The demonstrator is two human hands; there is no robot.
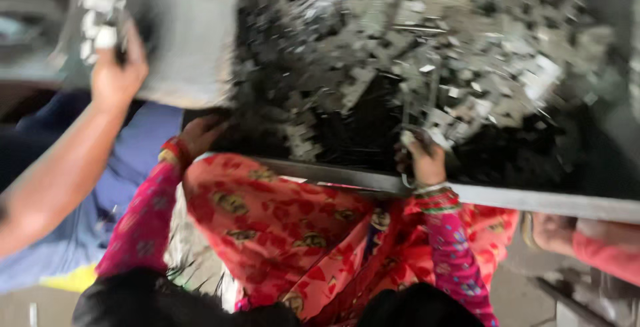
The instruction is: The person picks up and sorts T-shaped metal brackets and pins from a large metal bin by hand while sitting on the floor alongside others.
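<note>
The view is blurred. A heap of small flat grey metal pieces (427,47) lies on a dark table with a metal front rim (533,200). My right hand (425,162), in a pink sleeve with bangles at the wrist, is closed around a few of these pieces at the near edge of the heap. At the table's left front corner, my left hand (200,134) sits under the edge of a grey slab (190,40). Its fingers are partly hidden. My lap in red patterned cloth (287,227) is below the rim.
A co-worker's bare arm reaches in from the left, and its hand (117,67) grips white and grey metal bits by the slab. Another person's hand (550,230) in a pink sleeve is at the right below the rim. Blue cloth (127,160) lies at left.
</note>
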